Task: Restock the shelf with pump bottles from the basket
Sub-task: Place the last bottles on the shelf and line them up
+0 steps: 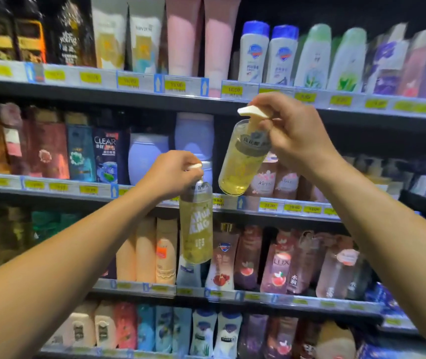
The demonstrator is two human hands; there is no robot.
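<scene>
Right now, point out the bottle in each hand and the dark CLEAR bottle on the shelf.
left-hand bottle (196, 224): head view, on its yellow label area.
right-hand bottle (243, 164): head view, on its clear yellow body.
CLEAR bottle (105, 156): head view, on its front label.

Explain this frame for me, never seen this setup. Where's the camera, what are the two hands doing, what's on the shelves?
There is no machine here: a person wears one wide-angle camera on the head, so you look forward and down along both forearms at store shelves.

The left hand grips the white pump top of a clear bottle of yellow liquid, which hangs upright below it. The right hand holds a second yellow pump bottle by its pump, higher up and tilted, in front of the second shelf.

The shelves carry rows of toiletries: pink tubes and blue-capped white bottles on top, lilac bottles and dark sachets in the middle, peach and pink bottles lower down. Yellow price tags line each edge. The basket is out of view.
</scene>
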